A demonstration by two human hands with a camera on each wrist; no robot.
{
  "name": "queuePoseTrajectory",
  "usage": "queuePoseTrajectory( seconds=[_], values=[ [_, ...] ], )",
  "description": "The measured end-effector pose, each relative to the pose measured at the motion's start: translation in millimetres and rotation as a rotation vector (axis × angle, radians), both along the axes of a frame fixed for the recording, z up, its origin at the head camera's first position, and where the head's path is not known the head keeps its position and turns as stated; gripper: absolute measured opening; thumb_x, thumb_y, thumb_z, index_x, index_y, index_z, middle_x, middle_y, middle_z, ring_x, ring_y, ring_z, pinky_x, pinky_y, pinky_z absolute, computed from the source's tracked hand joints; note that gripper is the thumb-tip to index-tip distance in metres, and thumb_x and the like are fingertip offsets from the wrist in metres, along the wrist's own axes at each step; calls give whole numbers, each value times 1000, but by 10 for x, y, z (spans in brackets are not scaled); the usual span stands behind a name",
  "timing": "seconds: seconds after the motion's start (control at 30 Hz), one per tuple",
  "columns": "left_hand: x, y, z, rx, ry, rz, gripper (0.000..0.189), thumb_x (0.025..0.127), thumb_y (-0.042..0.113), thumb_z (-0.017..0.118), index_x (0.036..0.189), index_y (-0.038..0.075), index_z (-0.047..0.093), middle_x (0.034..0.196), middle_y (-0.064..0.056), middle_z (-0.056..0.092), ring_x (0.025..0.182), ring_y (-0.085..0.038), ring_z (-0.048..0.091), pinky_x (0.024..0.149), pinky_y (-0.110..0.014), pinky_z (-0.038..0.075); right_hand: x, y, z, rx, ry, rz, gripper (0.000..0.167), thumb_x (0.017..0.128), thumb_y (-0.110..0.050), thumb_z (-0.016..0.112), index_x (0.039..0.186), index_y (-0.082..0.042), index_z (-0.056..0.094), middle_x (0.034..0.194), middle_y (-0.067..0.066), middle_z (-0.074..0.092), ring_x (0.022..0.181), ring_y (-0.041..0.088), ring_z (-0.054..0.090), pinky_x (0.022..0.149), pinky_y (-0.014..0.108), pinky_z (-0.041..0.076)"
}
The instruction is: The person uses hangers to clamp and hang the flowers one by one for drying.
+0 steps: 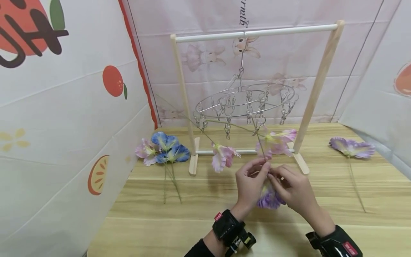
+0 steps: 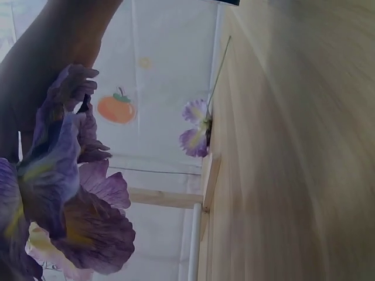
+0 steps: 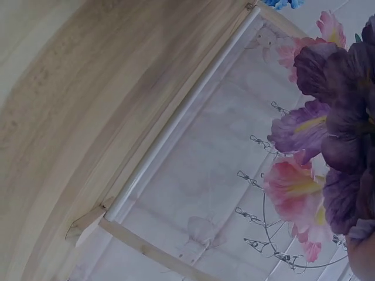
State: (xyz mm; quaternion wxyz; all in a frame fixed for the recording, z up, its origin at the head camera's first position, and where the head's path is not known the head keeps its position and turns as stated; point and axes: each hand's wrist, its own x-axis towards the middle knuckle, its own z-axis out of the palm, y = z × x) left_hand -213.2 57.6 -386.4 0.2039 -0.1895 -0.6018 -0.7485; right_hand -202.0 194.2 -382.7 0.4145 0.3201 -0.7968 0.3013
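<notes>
Both hands meet at the stem of a purple artificial flower (image 1: 270, 199), whose bloom hangs upside down beneath the fingers. My left hand (image 1: 251, 184) pinches the thin stem, which runs up toward a round metal clip hanger (image 1: 228, 129). Thumb and fingertips of my right hand (image 1: 297, 187) pinch just beside it, near the bloom's base. Large purple petals (image 2: 88, 231) fill the lower left of the left wrist view. Two pink artificial flowers, one on the left (image 1: 222, 157) and one on the right (image 1: 278, 141), hang head down from the hanger.
A wooden frame (image 1: 321, 82) with white bars carries the hanger. Blue flowers (image 1: 173, 151) and a pink-purple flower (image 1: 146, 151) lie at the table's left. Another purple flower (image 1: 351, 147) lies at the right. Printed cloth walls (image 1: 64, 125) surround the table.
</notes>
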Motion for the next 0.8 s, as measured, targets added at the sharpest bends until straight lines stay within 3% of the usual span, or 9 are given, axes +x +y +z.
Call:
queuePoseTrajectory(
  seconds=[0.17, 0.3, 0.4, 0.6, 0.8],
  values=[
    [29, -134, -32, -1, 3, 20, 23, 88, 19, 69, 101, 1, 70, 91, -22, 72, 76, -1, 68, 67, -21, 61, 0, -72, 81, 1, 31, 9, 3, 86, -10, 67, 85, -8, 70, 75, -2, 68, 63, 4, 57, 57, 8, 50],
    [75, -253, -53, 19, 70, 49, 20, 89, 11, 67, 100, -5, 68, 93, -26, 69, 78, -1, 68, 70, -27, 63, -29, -229, 276, 11, 98, 32, 15, 93, -14, 58, 95, -6, 71, 76, 1, 69, 62, 7, 59, 55, 13, 51],
    [96, -377, -56, 33, 83, 73, 19, 89, 9, 67, 101, -5, 67, 96, -27, 67, 78, 1, 67, 69, -28, 63, -88, -453, 426, 61, 111, 33, 22, 92, -8, 55, 109, -6, 69, 73, 0, 66, 57, 4, 53, 51, 12, 46],
    [119, -575, -34, 49, 90, 145, 20, 89, 12, 67, 100, -5, 67, 96, -27, 68, 79, 2, 67, 68, -26, 63, -210, -834, 679, 145, 3, -45, 56, 87, 3, 57, 139, -17, 51, 55, -4, 43, 47, -1, 23, 41, 12, 23],
    [121, -799, -36, 72, 69, 191, 22, 90, 11, 66, 102, -7, 65, 90, -30, 67, 75, 1, 67, 63, -24, 62, -335, -1018, 855, 127, -108, -115, 59, 94, -5, 52, 148, -24, 36, 46, -5, 34, 40, 2, 19, 36, 14, 20]
  ],
)
